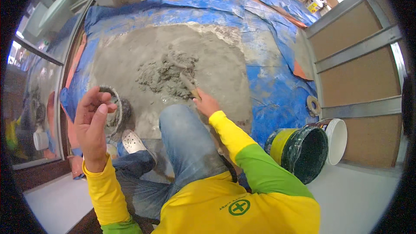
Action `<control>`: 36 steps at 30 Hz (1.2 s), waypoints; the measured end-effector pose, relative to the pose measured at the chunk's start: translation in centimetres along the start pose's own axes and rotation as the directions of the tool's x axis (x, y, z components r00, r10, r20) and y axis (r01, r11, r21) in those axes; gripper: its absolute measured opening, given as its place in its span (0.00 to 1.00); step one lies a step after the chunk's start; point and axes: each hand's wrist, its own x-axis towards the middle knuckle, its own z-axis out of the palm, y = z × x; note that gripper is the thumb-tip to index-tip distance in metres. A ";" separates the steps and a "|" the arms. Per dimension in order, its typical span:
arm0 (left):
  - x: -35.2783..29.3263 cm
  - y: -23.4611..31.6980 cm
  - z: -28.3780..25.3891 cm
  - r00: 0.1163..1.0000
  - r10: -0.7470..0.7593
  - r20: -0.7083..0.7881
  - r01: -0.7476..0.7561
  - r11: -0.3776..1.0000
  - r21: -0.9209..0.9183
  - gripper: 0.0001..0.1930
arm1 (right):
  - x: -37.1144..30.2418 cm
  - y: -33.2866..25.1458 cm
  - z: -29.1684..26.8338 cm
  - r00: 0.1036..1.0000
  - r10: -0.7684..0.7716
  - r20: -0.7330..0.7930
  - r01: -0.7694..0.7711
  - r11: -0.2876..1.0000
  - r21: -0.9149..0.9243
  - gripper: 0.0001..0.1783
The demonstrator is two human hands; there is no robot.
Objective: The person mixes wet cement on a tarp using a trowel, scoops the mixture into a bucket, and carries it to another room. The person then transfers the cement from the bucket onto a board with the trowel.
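My right hand [207, 103] closes round the trowel [187, 82] at the mortar heap [159, 77]; overloading it could slop some (my left hand [92, 126], half-curled, looks empty).

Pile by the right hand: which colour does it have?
The pile is grey, shown best in the head view.

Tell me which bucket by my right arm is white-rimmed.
The rightmost bucket, nearest the brown panels: its rim is white, while the black bucket beside it is dark-rimmed.
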 end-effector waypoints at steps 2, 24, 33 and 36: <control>0.2 0.0 0.4 1.000 -0.008 -0.004 0.008 1.000 0.005 0.21 | 0.9 -0.4 -0.8 0.975 0.125 0.187 -0.093 0.981 -0.170 0.31; -1.2 2.0 -2.5 0.993 0.048 -0.112 -0.041 0.997 0.065 0.20 | 6.4 17.8 -8.9 0.737 0.636 0.229 -0.578 0.418 0.701 0.21; -4.4 2.9 -4.2 0.961 -0.067 -0.269 0.084 0.995 0.050 0.20 | 24.5 3.8 -6.8 0.868 0.380 0.320 -0.359 0.925 -0.127 0.21; -4.7 3.3 -4.1 0.956 -0.097 -0.278 0.098 0.995 -0.009 0.20 | 24.9 3.5 -6.9 0.831 0.517 0.205 -0.501 0.856 -0.126 0.23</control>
